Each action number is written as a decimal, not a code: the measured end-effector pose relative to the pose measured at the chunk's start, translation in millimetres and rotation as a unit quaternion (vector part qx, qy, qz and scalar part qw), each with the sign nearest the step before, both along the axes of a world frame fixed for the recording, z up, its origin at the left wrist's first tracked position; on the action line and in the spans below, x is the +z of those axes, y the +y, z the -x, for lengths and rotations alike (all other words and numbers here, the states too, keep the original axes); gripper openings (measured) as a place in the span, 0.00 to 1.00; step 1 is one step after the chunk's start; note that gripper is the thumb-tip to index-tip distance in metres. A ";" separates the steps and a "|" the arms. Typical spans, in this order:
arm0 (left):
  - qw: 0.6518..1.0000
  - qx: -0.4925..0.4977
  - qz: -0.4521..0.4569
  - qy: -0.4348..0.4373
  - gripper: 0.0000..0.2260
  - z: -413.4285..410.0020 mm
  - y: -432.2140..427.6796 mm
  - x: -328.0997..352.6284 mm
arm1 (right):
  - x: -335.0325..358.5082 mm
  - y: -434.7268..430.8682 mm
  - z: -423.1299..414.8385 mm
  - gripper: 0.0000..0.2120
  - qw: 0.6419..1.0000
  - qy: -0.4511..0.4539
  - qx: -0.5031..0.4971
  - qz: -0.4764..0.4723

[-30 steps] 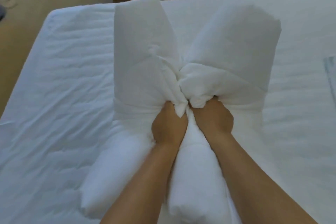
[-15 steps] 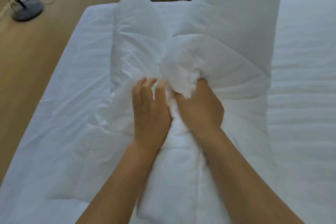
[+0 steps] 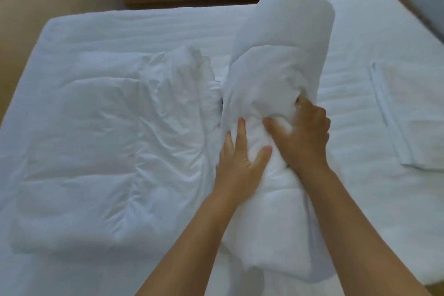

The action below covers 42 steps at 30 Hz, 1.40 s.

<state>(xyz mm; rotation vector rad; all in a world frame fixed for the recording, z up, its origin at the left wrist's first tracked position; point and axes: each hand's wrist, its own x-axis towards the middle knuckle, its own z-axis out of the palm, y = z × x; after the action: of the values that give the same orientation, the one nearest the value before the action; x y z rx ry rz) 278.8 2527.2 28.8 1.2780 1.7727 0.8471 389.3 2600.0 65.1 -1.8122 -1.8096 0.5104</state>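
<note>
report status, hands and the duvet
Left hand flat on the rolled duvet, fingers straight. Right hand on the roll too, grip blurred. Loose half lies on the bed, to the left. Folded cloth at right, clear of hands.

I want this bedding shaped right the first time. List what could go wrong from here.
1. The raised roll leans above the mattress, steadied only near its base by the left hand and right hand; it could topple or unroll.
2. The other half lies flat and creased, so the shape may end lopsided.
</note>
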 end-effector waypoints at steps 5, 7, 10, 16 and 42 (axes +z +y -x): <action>0.975 -0.184 0.003 0.121 0.39 -92.9 38.9 -13.9 | -4.1 33.3 -122.6 0.40 0.996 0.024 -0.044 0.075; 0.960 -0.236 0.005 0.150 0.37 -140.6 54.8 -24.4 | -21.1 46.7 -173.2 0.40 0.989 0.008 -0.072 0.126; 0.937 -0.285 0.017 0.199 0.34 -207.4 80.8 -51.9 | -58.6 67.7 -248.6 0.40 0.978 -0.005 -0.091 0.188; 0.896 -0.302 0.132 0.298 0.31 -318.6 131.6 -123.2 | -134.6 123.5 -378.4 0.41 0.945 0.005 -0.035 0.326; 0.899 -0.226 0.033 0.373 0.22 -385.7 286.4 -102.2 | -179.7 187.8 -398.9 0.38 0.929 0.194 0.008 0.315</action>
<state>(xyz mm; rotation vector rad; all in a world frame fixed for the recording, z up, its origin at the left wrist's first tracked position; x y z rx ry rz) 664.5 2813.5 -73.5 2.0358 1.8880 0.0044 788.2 2787.8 -114.6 -1.8919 -1.4756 1.4799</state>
